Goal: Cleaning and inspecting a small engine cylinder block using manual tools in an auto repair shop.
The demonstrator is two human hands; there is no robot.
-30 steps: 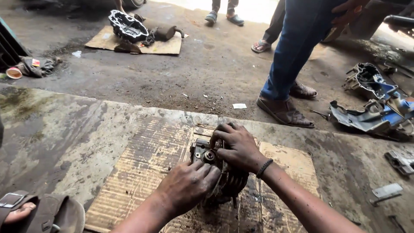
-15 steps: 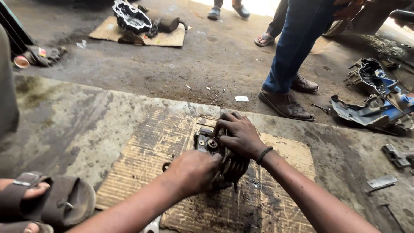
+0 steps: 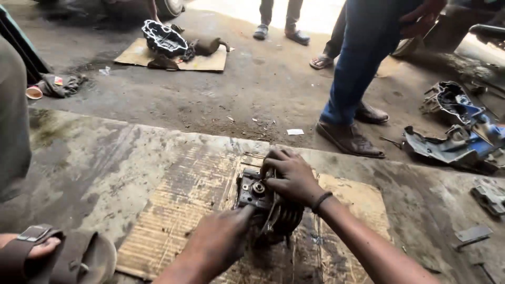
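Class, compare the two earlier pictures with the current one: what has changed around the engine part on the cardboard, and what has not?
The left hand has slid back towards the person. The right hand stays clamped over the finned engine part, which remains on the cardboard. The bystander's legs stay put.

Engine casing (image 3: pixel 165 39) on cardboard sheet (image 3: pixel 208 62) at 11 o'clock. Rag (image 3: pixel 60 84) at 10. Standing person's brown shoe (image 3: pixel 348 139) at 1. Blue scrap parts (image 3: pixel 463 139) at 3. Sandal (image 3: pixel 63 260) at 8.
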